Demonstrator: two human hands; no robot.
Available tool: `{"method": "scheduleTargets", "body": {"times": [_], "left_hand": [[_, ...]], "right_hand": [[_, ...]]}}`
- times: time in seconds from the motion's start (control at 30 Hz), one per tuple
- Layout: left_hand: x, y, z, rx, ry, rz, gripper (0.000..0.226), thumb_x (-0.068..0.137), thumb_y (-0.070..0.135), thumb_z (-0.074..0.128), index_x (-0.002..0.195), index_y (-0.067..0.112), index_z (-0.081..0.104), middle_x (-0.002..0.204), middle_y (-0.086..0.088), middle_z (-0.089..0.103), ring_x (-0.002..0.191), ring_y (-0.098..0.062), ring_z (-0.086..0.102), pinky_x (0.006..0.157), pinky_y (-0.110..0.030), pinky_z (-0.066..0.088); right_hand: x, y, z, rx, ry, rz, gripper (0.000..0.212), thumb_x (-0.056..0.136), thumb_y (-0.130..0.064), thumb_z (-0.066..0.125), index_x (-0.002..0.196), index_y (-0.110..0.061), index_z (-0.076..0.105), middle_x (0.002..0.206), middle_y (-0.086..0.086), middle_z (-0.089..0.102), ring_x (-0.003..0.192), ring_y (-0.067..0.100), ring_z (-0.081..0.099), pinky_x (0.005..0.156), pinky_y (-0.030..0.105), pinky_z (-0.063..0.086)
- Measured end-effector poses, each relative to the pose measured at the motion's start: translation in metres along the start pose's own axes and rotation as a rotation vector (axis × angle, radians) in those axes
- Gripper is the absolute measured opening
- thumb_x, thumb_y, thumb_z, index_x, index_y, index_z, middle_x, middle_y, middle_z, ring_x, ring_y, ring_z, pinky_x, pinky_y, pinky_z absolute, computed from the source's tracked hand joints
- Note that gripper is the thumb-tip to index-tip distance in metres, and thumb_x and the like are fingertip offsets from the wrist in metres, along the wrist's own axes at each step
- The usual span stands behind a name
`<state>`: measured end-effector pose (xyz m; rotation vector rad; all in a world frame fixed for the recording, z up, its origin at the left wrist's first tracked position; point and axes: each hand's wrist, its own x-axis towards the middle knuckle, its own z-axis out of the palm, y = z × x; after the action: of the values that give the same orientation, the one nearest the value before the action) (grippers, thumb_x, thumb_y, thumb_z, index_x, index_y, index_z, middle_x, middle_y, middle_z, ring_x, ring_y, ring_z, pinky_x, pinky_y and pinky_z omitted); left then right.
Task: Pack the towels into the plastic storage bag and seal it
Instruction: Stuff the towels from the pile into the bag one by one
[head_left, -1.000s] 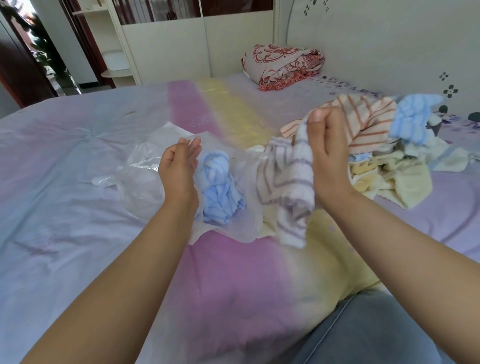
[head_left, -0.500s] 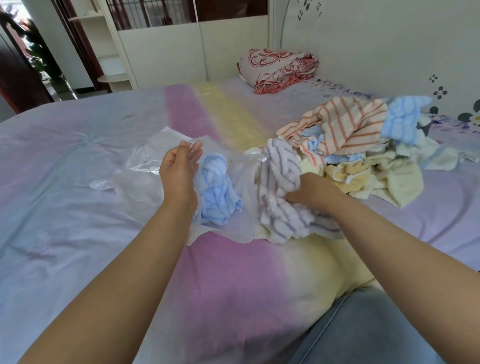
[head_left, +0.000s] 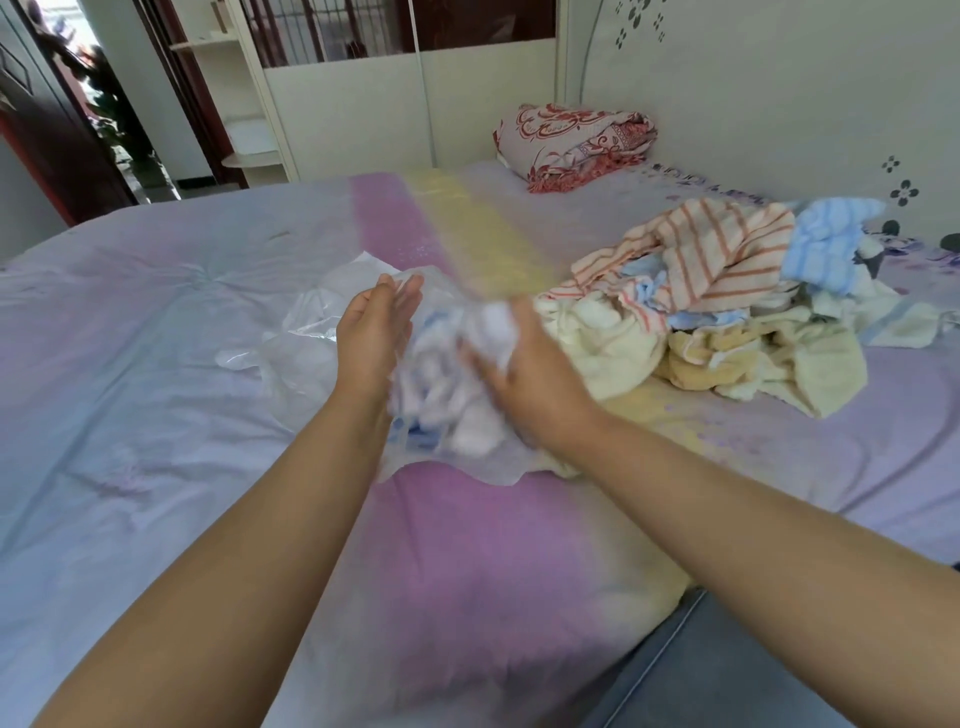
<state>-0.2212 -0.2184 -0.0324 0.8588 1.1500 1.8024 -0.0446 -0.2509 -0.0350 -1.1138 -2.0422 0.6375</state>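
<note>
Lying on the bed (head_left: 156, 364), mouth toward the near edge: the clear plastic storage bag (head_left: 311, 332), crumpled, with a blue striped towel (head_left: 415, 431) already showing through the film. Holding the bag's upper layer up at its opening: the left hand (head_left: 371, 338), fingers straight and close together, plastic against the palm; whether the thumb is pinching the film cannot be told. Pushing into the bag's mouth, just right of the left hand: the right hand (head_left: 524, 374), wrapped around a bunched pale towel (head_left: 488, 343), smeared by motion blur, so the exact finger hold cannot be told, though the fingers are curling around the cloth. Sitting to the right of the bag, touching its right edge: the loose towel pile (head_left: 717, 322), with an orange-striped towel (head_left: 727, 254) on top, a light blue towel (head_left: 826, 244) at the far right and cream and yellow ones below. Resting well beyond the bag, against the wall: a folded red-patterned quilt (head_left: 576, 145). Showing nearer than the bag, at the bottom right: a grey trouser leg (head_left: 727, 675).
</note>
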Motion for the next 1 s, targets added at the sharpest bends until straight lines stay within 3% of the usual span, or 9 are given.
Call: {"method": "scheduleTargets", "body": {"times": [0.13, 0.27, 0.4, 0.57, 0.7, 0.77, 0.83, 0.9, 1.0], "left_hand": [[-0.002, -0.001, -0.007, 0.089, -0.033, 0.048, 0.016, 0.099, 0.03, 0.053, 0.091, 0.017, 0.057, 0.108, 0.002, 0.074, 0.111, -0.009, 0.066, 0.101, -0.028, 0.043], [-0.008, -0.004, -0.013, 0.153, -0.113, 0.14, 0.022, 0.097, 0.024, 0.057, 0.077, 0.016, 0.056, 0.106, -0.004, 0.073, 0.109, -0.009, 0.067, 0.096, -0.026, 0.045], [-0.013, -0.004, -0.014, -0.019, -0.111, 0.097, 0.02, 0.096, 0.02, 0.059, 0.077, 0.016, 0.065, 0.097, 0.0, 0.075, 0.11, -0.014, 0.067, 0.092, -0.023, 0.048], [-0.02, -0.001, -0.008, -0.177, -0.092, -0.002, 0.023, 0.097, 0.019, 0.057, 0.079, 0.015, 0.071, 0.088, 0.001, 0.076, 0.1, -0.012, 0.07, 0.09, -0.023, 0.05], [-0.011, 0.011, -0.006, -0.203, -0.06, 0.006, 0.018, 0.098, 0.019, 0.056, 0.087, 0.012, 0.068, 0.085, 0.004, 0.076, 0.101, -0.012, 0.07, 0.097, -0.025, 0.049], [-0.005, 0.01, -0.009, -0.198, -0.038, 0.023, 0.014, 0.098, 0.02, 0.056, 0.093, 0.009, 0.063, 0.089, 0.002, 0.076, 0.107, -0.014, 0.069, 0.096, -0.024, 0.049], [0.0, 0.006, -0.012, -0.193, -0.004, 0.044, 0.014, 0.097, 0.022, 0.057, 0.098, 0.008, 0.061, 0.094, 0.001, 0.076, 0.11, -0.015, 0.068, 0.094, -0.024, 0.048], [0.003, -0.001, -0.014, -0.165, 0.019, 0.035, 0.017, 0.098, 0.026, 0.055, 0.103, 0.011, 0.062, 0.105, -0.001, 0.075, 0.111, -0.012, 0.067, 0.092, -0.023, 0.044], [0.004, -0.009, -0.012, -0.191, 0.037, 0.01, 0.02, 0.098, 0.029, 0.054, 0.107, 0.013, 0.06, 0.115, -0.004, 0.071, 0.111, -0.011, 0.066, 0.093, -0.023, 0.041]], "right_hand": [[-0.01, 0.05, 0.063, -0.562, -0.549, 0.003, 0.079, 0.086, -0.036, 0.061, 0.148, -0.008, 0.02, 0.154, 0.017, 0.018, 0.143, 0.034, 0.018, 0.117, 0.044, 0.022], [-0.016, 0.051, 0.062, -0.713, -0.143, -0.113, 0.058, 0.07, -0.036, 0.073, 0.122, -0.015, 0.06, 0.114, 0.019, 0.058, 0.1, 0.037, 0.058, 0.074, 0.038, 0.052], [-0.013, 0.05, 0.072, -0.539, -0.428, 0.205, 0.049, 0.096, -0.029, 0.044, 0.14, -0.012, 0.031, 0.131, 0.012, 0.053, 0.114, 0.03, 0.056, 0.084, 0.034, 0.042], [0.044, 0.043, 0.102, -0.296, -0.229, 0.261, 0.032, 0.089, -0.023, 0.054, 0.117, -0.009, 0.047, 0.112, 0.016, 0.061, 0.098, 0.033, 0.06, 0.079, 0.038, 0.047], [0.076, 0.043, 0.119, 0.02, -0.488, 0.261, 0.071, 0.088, -0.012, 0.056, 0.148, -0.016, 0.018, 0.142, 0.007, 0.044, 0.128, 0.024, 0.045, 0.101, 0.026, 0.036], [0.076, 0.044, 0.118, -0.078, -0.56, 0.192, 0.075, 0.09, -0.014, 0.052, 0.15, -0.02, 0.008, 0.144, 0.012, 0.043, 0.127, 0.029, 0.046, 0.104, 0.034, 0.038], [0.06, 0.043, 0.105, -0.288, -0.416, 0.043, 0.052, 0.092, -0.021, 0.046, 0.142, -0.02, 0.031, 0.122, 0.016, 0.061, 0.106, 0.034, 0.06, 0.085, 0.038, 0.049], [0.031, 0.042, 0.082, -0.319, 0.028, -0.177, 0.028, 0.094, -0.028, 0.043, 0.113, -0.016, 0.06, 0.084, 0.008, 0.071, 0.073, 0.027, 0.066, 0.06, 0.034, 0.049], [-0.004, 0.063, 0.046, -0.1, 0.409, -0.299, 0.028, 0.092, -0.033, 0.043, 0.096, -0.012, 0.061, 0.072, -0.002, 0.063, 0.06, 0.011, 0.055, 0.054, 0.028, 0.044]]}}
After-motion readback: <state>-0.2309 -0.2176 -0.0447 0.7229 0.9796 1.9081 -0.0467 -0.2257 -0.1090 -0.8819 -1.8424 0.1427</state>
